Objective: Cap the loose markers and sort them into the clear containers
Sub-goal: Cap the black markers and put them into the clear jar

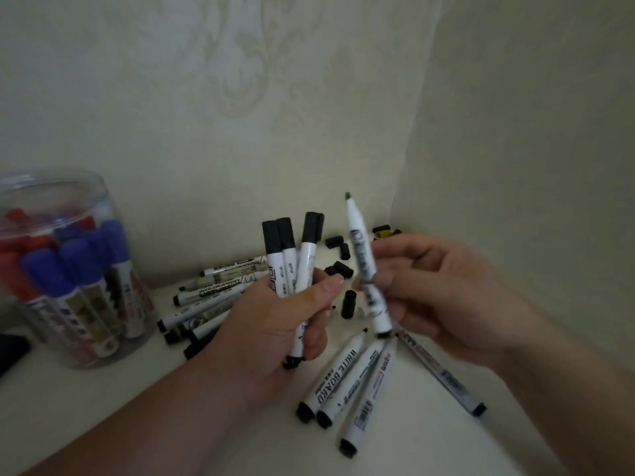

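My left hand grips a bundle of three capped black whiteboard markers, caps pointing up. My right hand holds one uncapped white marker upright, its bare tip at the top; it looks motion-blurred. Several uncapped markers lie on the white table below my hands, and another pile of markers lies behind my left hand. Several loose black caps are scattered near the wall corner. A clear round container at the left holds blue- and red-capped markers.
Walls with pale patterned wallpaper close off the back and the right side, meeting in a corner. A dark object sits at the far left edge. A yellowish small item lies in the corner among the caps.
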Demonstrator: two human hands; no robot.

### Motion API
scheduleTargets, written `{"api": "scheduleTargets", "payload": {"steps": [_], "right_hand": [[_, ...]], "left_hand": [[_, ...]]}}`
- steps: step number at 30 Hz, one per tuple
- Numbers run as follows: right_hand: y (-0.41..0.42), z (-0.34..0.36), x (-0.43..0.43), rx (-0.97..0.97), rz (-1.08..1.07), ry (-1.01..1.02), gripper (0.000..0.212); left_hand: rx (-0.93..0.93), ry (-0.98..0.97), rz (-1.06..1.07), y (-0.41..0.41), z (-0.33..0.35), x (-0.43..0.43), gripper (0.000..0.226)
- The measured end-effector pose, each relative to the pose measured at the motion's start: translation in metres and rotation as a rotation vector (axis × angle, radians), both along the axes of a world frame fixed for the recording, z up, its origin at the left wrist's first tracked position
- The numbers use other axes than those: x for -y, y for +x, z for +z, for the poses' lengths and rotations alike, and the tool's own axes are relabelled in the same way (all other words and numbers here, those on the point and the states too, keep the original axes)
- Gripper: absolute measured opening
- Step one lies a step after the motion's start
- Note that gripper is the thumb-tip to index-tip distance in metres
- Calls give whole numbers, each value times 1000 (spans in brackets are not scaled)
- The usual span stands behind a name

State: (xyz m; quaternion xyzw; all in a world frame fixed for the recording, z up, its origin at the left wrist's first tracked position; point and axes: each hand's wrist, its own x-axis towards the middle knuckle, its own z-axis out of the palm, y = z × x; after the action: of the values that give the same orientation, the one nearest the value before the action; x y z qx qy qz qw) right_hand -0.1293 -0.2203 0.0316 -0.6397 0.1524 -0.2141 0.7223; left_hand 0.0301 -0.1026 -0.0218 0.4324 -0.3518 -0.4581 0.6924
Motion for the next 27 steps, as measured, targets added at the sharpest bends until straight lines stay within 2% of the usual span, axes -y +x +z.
{"api": "scheduleTargets", "payload": {"steps": [2, 4, 10, 15, 22, 27], "right_hand": [[8, -11, -10, -3, 42, -31, 26], [13, -16, -15, -9, -8, -41, 28], [15, -18, -19, -39, -39, -93, 22], [14, -12, -25, -40, -94, -155, 26], [16, -11, -27, -93, -222, -220, 29], [15, -13, -25, -164, -234, -278, 26]], "left_hand": [[-23, -11, -9, 0, 1, -1, 22], [-30, 10, -6, 0, 2, -2, 21], [-10, 32, 10, 0, 3, -3, 18], [-20, 55, 61, 0, 3, -1, 43], [-52, 110, 75, -3, 4, -1, 28], [-105, 124, 78, -2, 5, -1, 32]]}}
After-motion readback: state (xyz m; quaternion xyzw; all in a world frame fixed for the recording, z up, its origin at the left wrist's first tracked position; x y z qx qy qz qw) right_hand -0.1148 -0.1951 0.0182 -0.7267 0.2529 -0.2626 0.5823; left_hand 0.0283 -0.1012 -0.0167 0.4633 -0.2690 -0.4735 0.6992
